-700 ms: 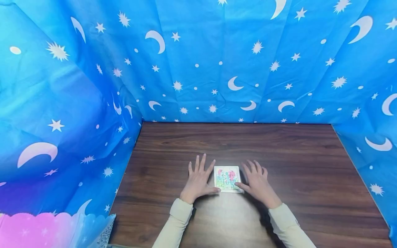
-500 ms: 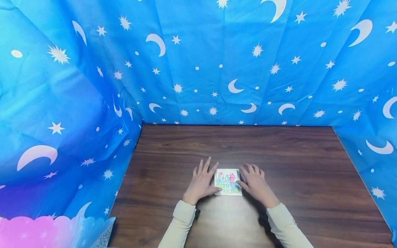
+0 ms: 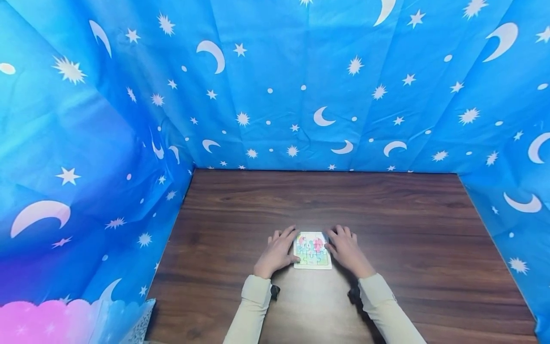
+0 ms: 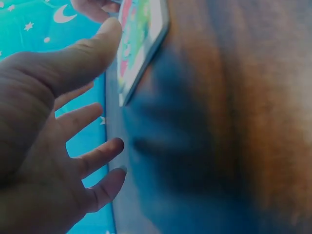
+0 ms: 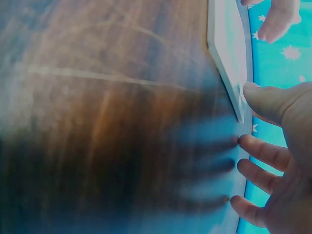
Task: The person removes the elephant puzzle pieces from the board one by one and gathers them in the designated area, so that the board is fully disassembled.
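Note:
A small square jigsaw puzzle (image 3: pixel 312 251) in a white frame, with pink, teal and green pieces fitted together, lies flat on the dark wooden table (image 3: pixel 240 200). My left hand (image 3: pixel 275 253) is at its left side, thumb tip at the frame's near-left edge and fingers spread loosely along that side. On the other side, my right hand (image 3: pixel 348 251) has its thumb at the right edge and its fingers near the far right corner. Both wrist views show relaxed, parted fingers beside the puzzle (image 4: pixel 146 44). In the right wrist view the puzzle's frame (image 5: pixel 222 53) appears edge-on near the thumb.
Blue cloth (image 3: pixel 275 86) printed with white moons and stars walls the table at the back and both sides. A pink and blue scalloped item (image 3: pixel 56 320) sits at the lower left corner. Dark wrist straps (image 3: pixel 275 291) show below the sleeves.
Both hands have drawn in nearer the puzzle's sides, the right one shifting left. The left fingers have bent somewhat from a wide spread. The camera view has shifted slightly.

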Demonstrator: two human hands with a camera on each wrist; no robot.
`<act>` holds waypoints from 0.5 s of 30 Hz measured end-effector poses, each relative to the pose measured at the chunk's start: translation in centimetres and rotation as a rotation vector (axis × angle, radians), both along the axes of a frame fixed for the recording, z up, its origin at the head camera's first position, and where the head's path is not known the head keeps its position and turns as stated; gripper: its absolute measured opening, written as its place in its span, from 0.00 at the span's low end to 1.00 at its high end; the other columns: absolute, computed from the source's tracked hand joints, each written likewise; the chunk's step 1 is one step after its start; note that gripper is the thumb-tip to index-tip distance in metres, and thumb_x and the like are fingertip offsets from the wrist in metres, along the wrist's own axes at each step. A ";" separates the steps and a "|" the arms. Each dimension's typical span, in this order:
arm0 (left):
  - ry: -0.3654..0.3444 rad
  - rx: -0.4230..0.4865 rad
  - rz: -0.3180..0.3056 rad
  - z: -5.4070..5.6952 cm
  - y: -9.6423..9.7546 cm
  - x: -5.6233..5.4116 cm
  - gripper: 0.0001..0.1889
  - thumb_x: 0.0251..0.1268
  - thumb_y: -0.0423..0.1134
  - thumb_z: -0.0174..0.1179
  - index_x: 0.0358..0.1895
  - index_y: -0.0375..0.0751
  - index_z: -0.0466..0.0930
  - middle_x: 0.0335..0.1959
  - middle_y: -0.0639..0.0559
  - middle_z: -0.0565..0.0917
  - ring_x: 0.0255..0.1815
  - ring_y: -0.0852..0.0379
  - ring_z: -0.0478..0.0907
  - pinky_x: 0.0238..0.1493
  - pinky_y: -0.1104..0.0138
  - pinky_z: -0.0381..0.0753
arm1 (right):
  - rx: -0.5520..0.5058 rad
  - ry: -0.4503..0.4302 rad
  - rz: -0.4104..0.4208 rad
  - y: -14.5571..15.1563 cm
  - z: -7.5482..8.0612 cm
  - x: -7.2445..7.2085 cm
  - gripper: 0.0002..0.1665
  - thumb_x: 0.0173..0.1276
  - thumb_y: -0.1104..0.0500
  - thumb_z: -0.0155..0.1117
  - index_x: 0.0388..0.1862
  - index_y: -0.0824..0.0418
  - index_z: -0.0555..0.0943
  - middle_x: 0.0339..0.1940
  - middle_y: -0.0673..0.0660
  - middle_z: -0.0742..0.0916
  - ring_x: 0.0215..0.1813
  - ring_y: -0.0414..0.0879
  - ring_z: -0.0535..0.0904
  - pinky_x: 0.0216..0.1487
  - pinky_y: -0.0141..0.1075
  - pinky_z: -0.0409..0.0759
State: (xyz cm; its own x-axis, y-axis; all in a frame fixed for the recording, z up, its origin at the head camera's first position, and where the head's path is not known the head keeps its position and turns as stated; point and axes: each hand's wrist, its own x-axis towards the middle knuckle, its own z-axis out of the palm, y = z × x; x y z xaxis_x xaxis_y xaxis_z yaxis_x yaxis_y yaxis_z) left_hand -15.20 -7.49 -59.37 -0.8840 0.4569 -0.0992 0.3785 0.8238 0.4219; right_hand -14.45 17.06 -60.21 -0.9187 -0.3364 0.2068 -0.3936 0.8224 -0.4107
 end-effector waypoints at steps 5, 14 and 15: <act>-0.011 0.032 0.004 -1.1 0.1 -0.3 0.42 0.59 0.51 0.73 0.76 0.47 0.66 0.76 0.47 0.66 0.65 0.44 0.65 0.50 0.54 0.66 | -0.016 -0.012 -0.018 0.2 -0.2 -0.7 0.23 0.65 0.59 0.74 0.56 0.65 0.82 0.50 0.66 0.79 0.51 0.65 0.72 0.45 0.60 0.68; -0.023 0.041 0.029 -1.9 0.2 0.1 0.40 0.60 0.54 0.71 0.76 0.56 0.67 0.76 0.46 0.65 0.67 0.42 0.61 0.54 0.48 0.61 | -0.066 -0.073 0.015 0.4 -0.3 -1.0 0.20 0.66 0.57 0.73 0.55 0.61 0.84 0.48 0.63 0.80 0.50 0.63 0.72 0.45 0.59 0.65; -0.019 0.040 0.029 -1.9 0.2 0.2 0.39 0.60 0.54 0.71 0.75 0.57 0.68 0.75 0.46 0.65 0.67 0.41 0.61 0.54 0.46 0.61 | -0.078 -0.084 0.017 0.5 -0.3 -1.0 0.20 0.66 0.57 0.73 0.55 0.61 0.84 0.48 0.63 0.80 0.50 0.63 0.71 0.46 0.59 0.65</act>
